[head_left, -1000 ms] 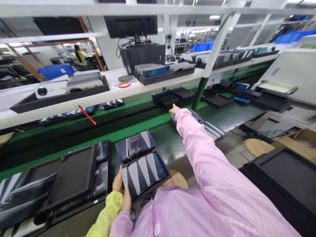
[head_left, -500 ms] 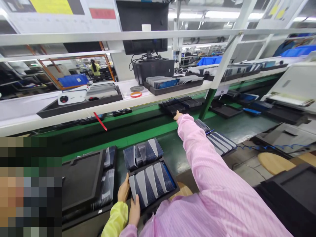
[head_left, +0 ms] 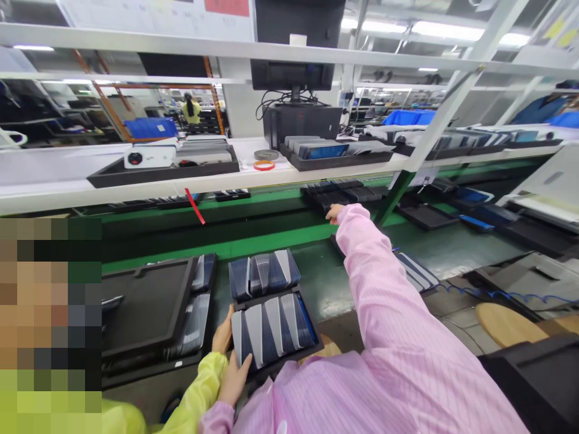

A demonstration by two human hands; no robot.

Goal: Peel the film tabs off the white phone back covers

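Our right hand (head_left: 333, 214), earlier pointing, droops loosely open by the far tray (head_left: 333, 198); our left hand (head_left: 233, 378) still grips the near tray (head_left: 289, 360).

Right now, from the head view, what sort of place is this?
Probably a factory workshop: a black rectangular tray packed with thin grey and dark-blue panels, a long dark-green work surface and a long white shelf above it.
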